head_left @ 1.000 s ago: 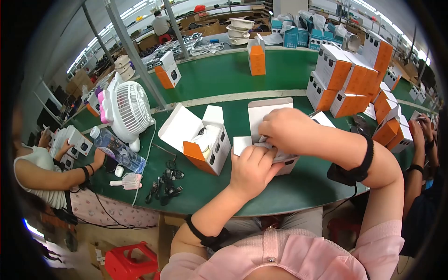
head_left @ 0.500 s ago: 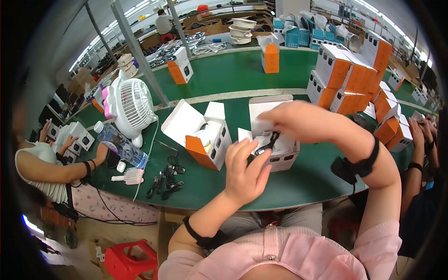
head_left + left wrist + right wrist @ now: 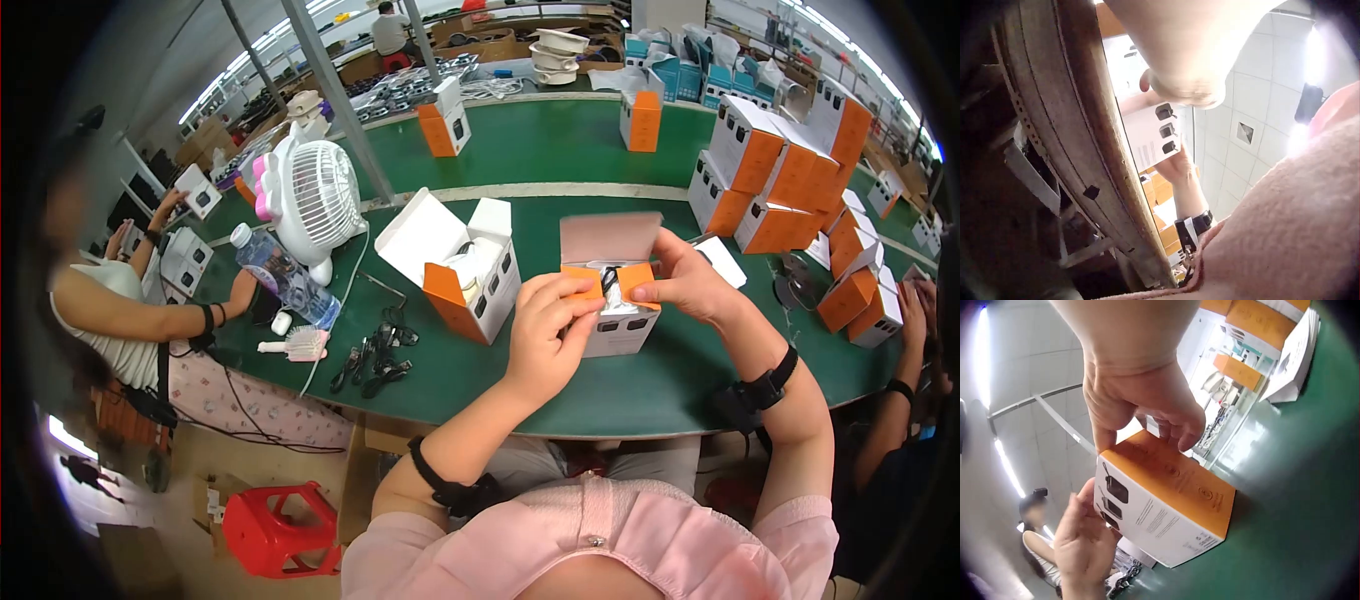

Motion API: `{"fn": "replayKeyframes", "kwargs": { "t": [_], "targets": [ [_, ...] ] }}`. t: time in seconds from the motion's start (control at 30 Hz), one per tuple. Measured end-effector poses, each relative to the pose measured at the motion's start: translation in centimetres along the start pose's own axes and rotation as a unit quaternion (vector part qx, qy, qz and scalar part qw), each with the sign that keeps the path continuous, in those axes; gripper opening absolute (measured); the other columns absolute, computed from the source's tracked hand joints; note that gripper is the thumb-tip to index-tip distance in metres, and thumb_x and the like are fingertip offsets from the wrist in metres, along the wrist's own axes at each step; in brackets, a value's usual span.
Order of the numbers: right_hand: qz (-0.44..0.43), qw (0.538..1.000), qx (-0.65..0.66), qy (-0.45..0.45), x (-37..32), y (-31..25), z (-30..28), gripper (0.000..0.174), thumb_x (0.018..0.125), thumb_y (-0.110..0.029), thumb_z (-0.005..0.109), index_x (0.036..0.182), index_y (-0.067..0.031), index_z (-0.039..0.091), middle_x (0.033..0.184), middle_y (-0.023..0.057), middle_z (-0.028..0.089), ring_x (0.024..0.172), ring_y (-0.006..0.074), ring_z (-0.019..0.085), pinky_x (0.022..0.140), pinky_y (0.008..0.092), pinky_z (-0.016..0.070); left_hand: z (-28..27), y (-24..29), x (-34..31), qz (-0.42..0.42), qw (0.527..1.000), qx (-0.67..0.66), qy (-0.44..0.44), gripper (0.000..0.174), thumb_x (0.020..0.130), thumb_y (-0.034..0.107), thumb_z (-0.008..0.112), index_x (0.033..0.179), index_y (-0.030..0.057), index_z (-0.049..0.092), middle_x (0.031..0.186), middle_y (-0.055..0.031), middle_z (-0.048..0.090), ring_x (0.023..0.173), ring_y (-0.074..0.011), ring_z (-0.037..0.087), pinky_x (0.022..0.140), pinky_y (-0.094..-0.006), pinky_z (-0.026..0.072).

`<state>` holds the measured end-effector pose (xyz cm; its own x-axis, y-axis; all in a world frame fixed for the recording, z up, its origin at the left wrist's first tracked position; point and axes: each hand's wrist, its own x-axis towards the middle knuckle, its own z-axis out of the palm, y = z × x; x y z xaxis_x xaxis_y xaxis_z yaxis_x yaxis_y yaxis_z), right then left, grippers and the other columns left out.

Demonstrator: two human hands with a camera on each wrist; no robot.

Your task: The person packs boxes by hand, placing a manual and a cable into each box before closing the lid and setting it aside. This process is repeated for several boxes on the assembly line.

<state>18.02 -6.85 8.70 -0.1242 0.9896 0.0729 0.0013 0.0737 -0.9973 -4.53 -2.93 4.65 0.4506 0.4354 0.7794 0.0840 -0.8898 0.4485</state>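
On the table (image 3: 560, 395), I hold a box (image 3: 618, 325) in both hands and close it.
The box sits between my fingers: left hand (image 3: 545, 335) curled round its left side, right hand (image 3: 690, 285) pinching the right. I'd leave the lid (image 3: 608, 238) standing beyond the fingertips, press both orange side flaps (image 3: 582, 274) down level, and tuck the black cable (image 3: 610, 283) under them first.

No legible text, brand or number in any view. Orange-and-white box (image 3: 1166, 512): white face carries lines of small print beside product pictures, orange face bears faint round marks. All are too blurred to read.
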Motion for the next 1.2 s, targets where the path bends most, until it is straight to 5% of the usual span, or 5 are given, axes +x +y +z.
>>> {"fn": "replayKeyframes", "kwargs": {
  "t": [0.07, 0.17, 0.27, 0.6, 1.2],
  "targets": [
    [-0.178, 0.975, -0.132, -0.019, 0.2, 1.5, -0.8, 0.056, 0.071, -0.004, 0.076, 0.124, -0.0078, 0.057, 0.130, 0.0113, 0.051, 0.119, 0.0210, 0.050, 0.093, 0.0334, 0.0460, 0.2, -0.2, -0.2, -0.001, 1.000, -0.008, 0.012, 0.025, 0.079, -0.002, 0.067, 0.104, 0.0000, 0.062, 0.114, -0.0100, 0.060, 0.106, -0.0237, 0.054, 0.093, -0.0363, 0.0417],
    [-0.207, 0.950, -0.219, -0.086, -1.1, 0.1, -0.4, 0.051, 0.075, -0.007, 0.072, 0.124, -0.0094, 0.060, 0.134, 0.0156, 0.047, 0.123, 0.0265, 0.047, 0.100, 0.0375, 0.0402, 1.3, -1.4, -1.6, -0.129, 0.969, -0.200, 0.064, 0.046, 0.074, -0.004, 0.071, 0.114, 0.0034, 0.050, 0.114, -0.0080, 0.049, 0.102, -0.0188, 0.053, 0.090, -0.0333, 0.0431],
    [-0.242, 0.923, -0.264, -0.142, -1.9, -1.5, 0.1, 0.048, 0.079, -0.011, 0.067, 0.126, -0.0107, 0.059, 0.138, 0.0182, 0.044, 0.127, 0.0315, 0.042, 0.106, 0.0411, 0.0330, 1.2, -0.9, -1.1, -0.121, 0.964, -0.210, 0.113, 0.055, 0.073, -0.004, 0.073, 0.120, 0.0037, 0.045, 0.119, -0.0084, 0.044, 0.106, -0.0195, 0.051, 0.091, -0.0345, 0.0431],
    [-0.212, 0.934, -0.276, -0.087, -2.0, -0.2, 0.6, 0.036, 0.085, -0.007, 0.060, 0.120, -0.0117, 0.065, 0.138, 0.0159, 0.047, 0.129, 0.0322, 0.040, 0.106, 0.0416, 0.0321, -0.8, -0.8, -0.3, -0.067, 0.996, -0.053, 0.016, 0.024, 0.082, 0.006, 0.066, 0.106, 0.0072, 0.067, 0.122, -0.0116, 0.055, 0.110, -0.0249, 0.051, 0.093, -0.0358, 0.0415],
    [-0.220, 0.912, -0.321, -0.134, -2.0, -0.6, 0.3, 0.035, 0.088, -0.017, 0.059, 0.123, -0.0157, 0.064, 0.145, 0.0188, 0.037, 0.134, 0.0365, 0.033, 0.110, 0.0458, 0.0226, -1.9, -1.7, 1.2, 0.088, 0.995, 0.038, -0.009, 0.022, 0.077, 0.003, 0.067, 0.098, 0.0066, 0.068, 0.111, -0.0104, 0.062, 0.102, -0.0296, 0.057, 0.086, -0.0378, 0.0437]
  ]
}}
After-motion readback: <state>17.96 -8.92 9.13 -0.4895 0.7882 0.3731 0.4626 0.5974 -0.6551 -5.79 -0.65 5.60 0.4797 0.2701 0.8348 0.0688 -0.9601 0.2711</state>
